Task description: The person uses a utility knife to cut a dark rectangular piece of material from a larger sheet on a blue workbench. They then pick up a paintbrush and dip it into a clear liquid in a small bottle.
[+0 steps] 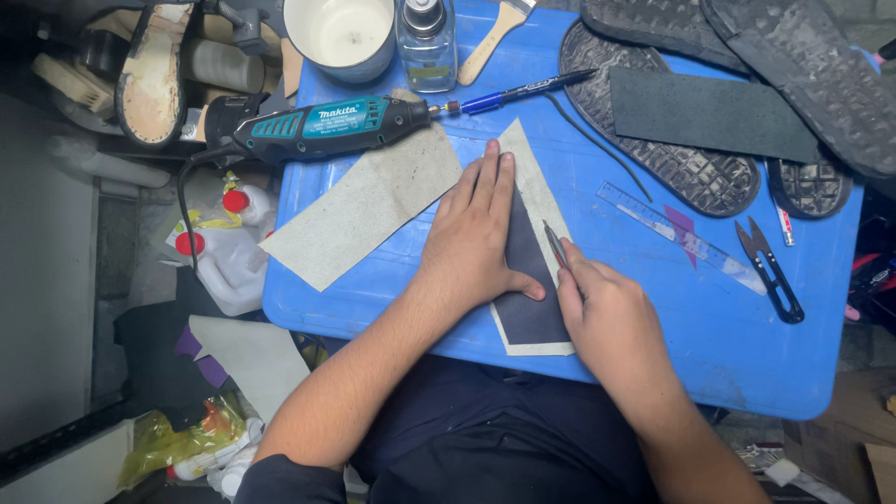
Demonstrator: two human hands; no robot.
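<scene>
Head view, steeply down, close.

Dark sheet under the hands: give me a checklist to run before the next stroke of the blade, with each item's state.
1. Left hand pressed flat on the dark rectangular sheet: ok.
2. Right hand gripping the thin grey-handled cutting tool: ok.
3. Tool tip on the sheet's edge: cannot tell, too small.
4. Left thumb clear of the tool: not ok, it lies close beside it.
5. Pale backing sheet lying flat on the blue plastic lid: ok.
6. Clear plastic ruler in use as a guide: not ok, it lies apart to the right.
</scene>
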